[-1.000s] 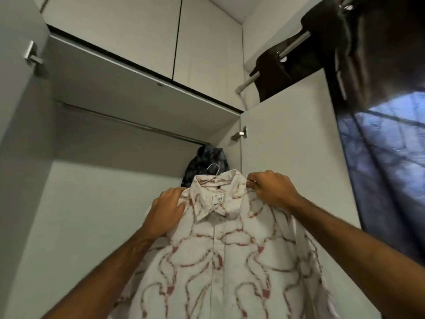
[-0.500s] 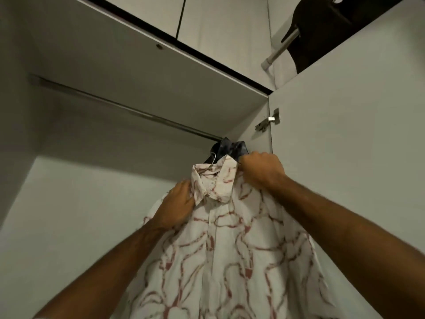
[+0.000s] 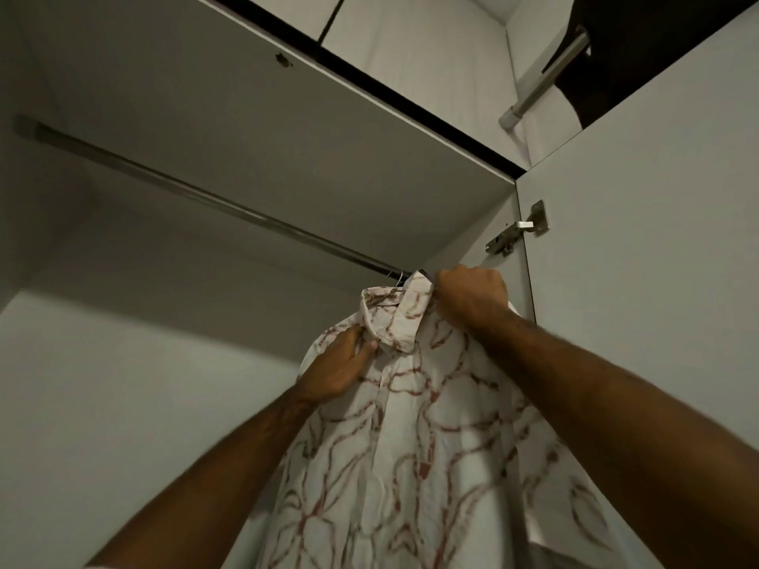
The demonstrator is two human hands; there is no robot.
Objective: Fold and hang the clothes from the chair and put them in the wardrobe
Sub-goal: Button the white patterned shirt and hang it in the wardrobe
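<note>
Head camera looks steeply up into the open grey wardrobe (image 3: pixel 123 404), and from where I sit I count one container with very little in it. Inside, one long metal hanging rail (image 3: pixel 197 195) runs from the upper left down toward the right side panel, under the flat underside of the top shelf (image 3: pixel 287 137). At the rail's right end I see one white button-up shirt with a reddish-brown line pattern (image 3: pixel 410 466), held up on one thin wire hanger (image 3: pixel 397 279); only the small hook shows above the collar, right at the rail, and I cannot tell whether it has caught over it. A sliver of something dark sits just behind the collar, too hidden to name.

Both hands are on the shirt. My left hand (image 3: pixel 339 367) grips the fabric at the shoulder just below the collar, thumb pressed onto the cloth. My right hand (image 3: pixel 472 295) is a closed fist bunched around the collar and upper shoulder on the other side, raised close to the rail. The shirt hangs down between the two forearms, front facing me, collar slightly tipped to the left.

To the right, one open wardrobe door (image 3: pixel 657 281) stands edge-on, with one metal hinge (image 3: pixel 515 234) near its top. Above the door I see one pale curtain rod (image 3: pixel 546 80) carrying one dark curtain (image 3: pixel 636 47).
</note>
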